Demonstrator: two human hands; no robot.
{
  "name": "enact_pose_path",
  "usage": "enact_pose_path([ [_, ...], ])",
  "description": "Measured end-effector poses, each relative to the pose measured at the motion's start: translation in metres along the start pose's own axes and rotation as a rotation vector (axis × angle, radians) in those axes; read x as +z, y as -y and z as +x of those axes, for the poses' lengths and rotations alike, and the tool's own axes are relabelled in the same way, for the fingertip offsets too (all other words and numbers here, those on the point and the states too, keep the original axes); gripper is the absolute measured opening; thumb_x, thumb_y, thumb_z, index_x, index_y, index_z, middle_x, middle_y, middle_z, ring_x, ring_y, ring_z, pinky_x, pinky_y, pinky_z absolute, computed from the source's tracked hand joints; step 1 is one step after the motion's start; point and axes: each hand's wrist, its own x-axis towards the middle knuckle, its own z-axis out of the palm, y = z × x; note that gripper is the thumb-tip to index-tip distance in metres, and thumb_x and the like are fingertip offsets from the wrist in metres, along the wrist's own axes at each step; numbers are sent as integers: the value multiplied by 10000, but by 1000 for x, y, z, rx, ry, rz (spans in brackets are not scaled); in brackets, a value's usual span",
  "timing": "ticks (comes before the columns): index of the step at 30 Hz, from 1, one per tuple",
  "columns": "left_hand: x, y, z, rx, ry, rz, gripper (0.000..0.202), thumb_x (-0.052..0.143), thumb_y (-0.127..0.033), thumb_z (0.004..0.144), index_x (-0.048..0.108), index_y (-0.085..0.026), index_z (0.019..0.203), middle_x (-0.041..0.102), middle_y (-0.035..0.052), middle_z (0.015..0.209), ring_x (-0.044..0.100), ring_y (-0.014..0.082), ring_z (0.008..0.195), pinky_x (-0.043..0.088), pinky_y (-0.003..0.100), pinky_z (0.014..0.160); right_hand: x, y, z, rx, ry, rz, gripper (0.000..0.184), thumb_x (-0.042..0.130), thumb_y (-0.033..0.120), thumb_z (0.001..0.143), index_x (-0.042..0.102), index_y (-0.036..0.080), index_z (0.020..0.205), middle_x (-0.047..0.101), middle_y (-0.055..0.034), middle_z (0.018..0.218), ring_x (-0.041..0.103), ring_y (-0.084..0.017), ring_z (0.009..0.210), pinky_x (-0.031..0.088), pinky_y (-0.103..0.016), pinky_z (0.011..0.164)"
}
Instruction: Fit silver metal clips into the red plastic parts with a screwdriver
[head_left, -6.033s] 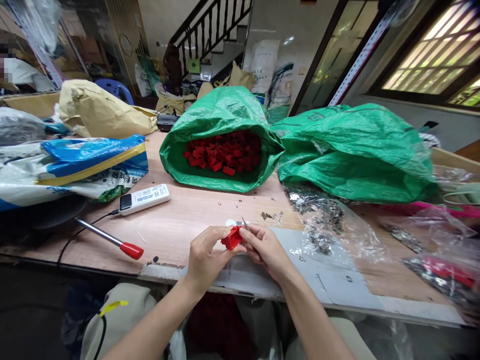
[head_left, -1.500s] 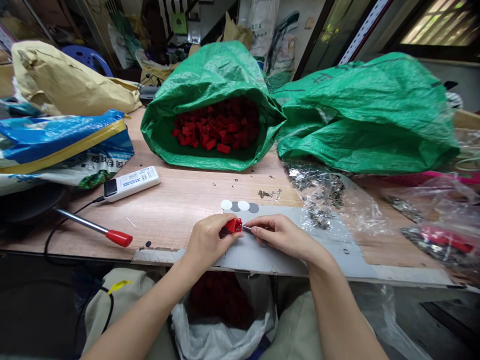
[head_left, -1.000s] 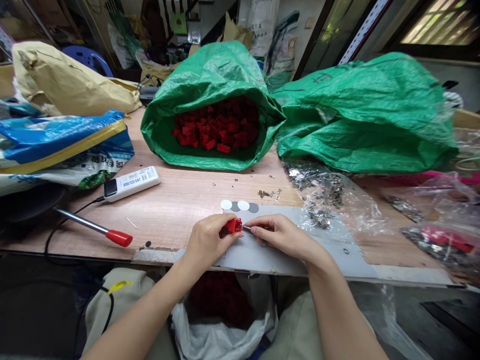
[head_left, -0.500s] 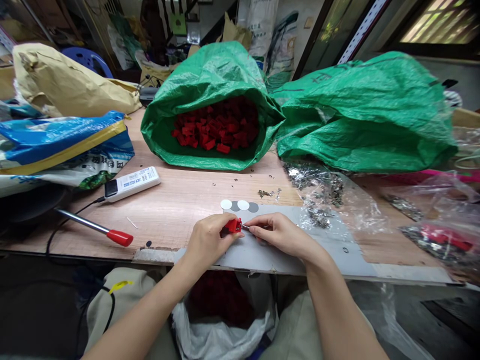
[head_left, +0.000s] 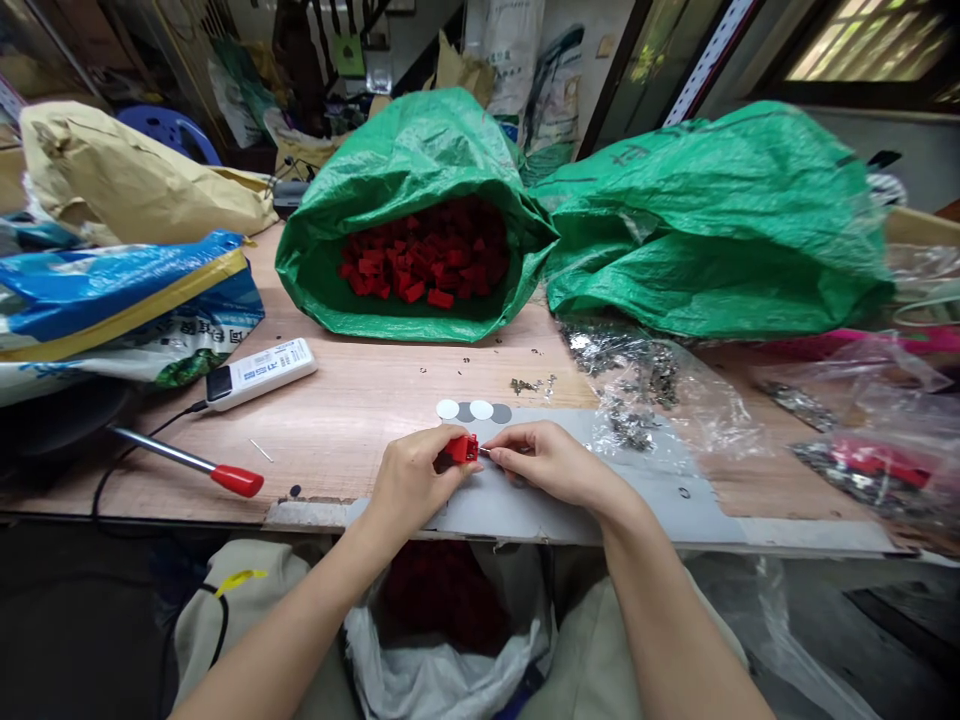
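My left hand [head_left: 415,478] is closed round a small red plastic block [head_left: 463,449], with its open end turned to the right. Thumb and forefinger of my right hand [head_left: 546,462] pinch a tiny thin metal piece [head_left: 484,451], whose tip sits right at the block's open end. Whether it is inside the block I cannot tell. Both hands are over the grey mat [head_left: 525,515] at the table's front edge. Just behind them is a row of white and grey discs [head_left: 481,410].
A green sack [head_left: 360,320] of red blocks lies open at the back, with another green sack [head_left: 720,230] beside it. Small metal parts fill a clear bag [head_left: 634,425] at right. To the left are a white device [head_left: 262,374] and a red-handled lever [head_left: 236,480]. A white sack [head_left: 442,680] hangs below the edge.
The view has shifted slightly, so most things sit a little further left. Both hands keep their hold, and less of the thin metal piece's darker part shows beside the red block.
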Motion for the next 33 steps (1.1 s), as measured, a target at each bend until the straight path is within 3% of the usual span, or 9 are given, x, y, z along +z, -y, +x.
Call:
enact_pose_path([
  [6, -1, 0, 0, 10, 6, 5, 196, 770, -220, 793, 671, -201, 961, 738, 7, 858, 675, 174, 759, 483, 265, 698, 1, 0, 1, -5, -8, -31, 242, 559, 335, 882, 734, 168, 871, 618, 3, 631, 504, -125, 572, 382, -240, 559],
  [12, -1, -1, 1, 24, 22, 30, 180, 755, -230, 805, 675, -202, 963, 743, 5, 855, 679, 171, 747, 481, 261, 680, 8, 7, -2, -58, -141, -192, 223, 549, 255, 858, 758, 180, 875, 740, -65, 868, 630, -186, 768, 443, -267, 680],
  [18, 2, -1, 0, 5, -9, 70, 193, 748, -275, 817, 663, -203, 975, 738, 7, 852, 669, 167, 724, 483, 262, 671, 2, 2, -1, -28, -13, -2, 247, 575, 350, 873, 731, 159, 860, 631, -10, 632, 531, -136, 580, 407, -249, 570],
  [25, 2, 0, -2, 9, -13, 58, 204, 760, -265, 806, 666, -202, 976, 738, 6, 853, 670, 165, 723, 486, 259, 667, 2, 2, -1, -42, -29, -49, 257, 564, 339, 883, 740, 153, 874, 614, -3, 630, 506, -126, 576, 389, -243, 561],
  [33, 1, -2, 0, 43, -5, 47, 194, 760, -238, 806, 671, -191, 972, 746, 11, 881, 679, 171, 765, 487, 265, 711, 9, 11, -1, -27, -131, -229, 233, 542, 268, 868, 758, 184, 839, 725, -48, 749, 619, -182, 681, 427, -267, 624],
])
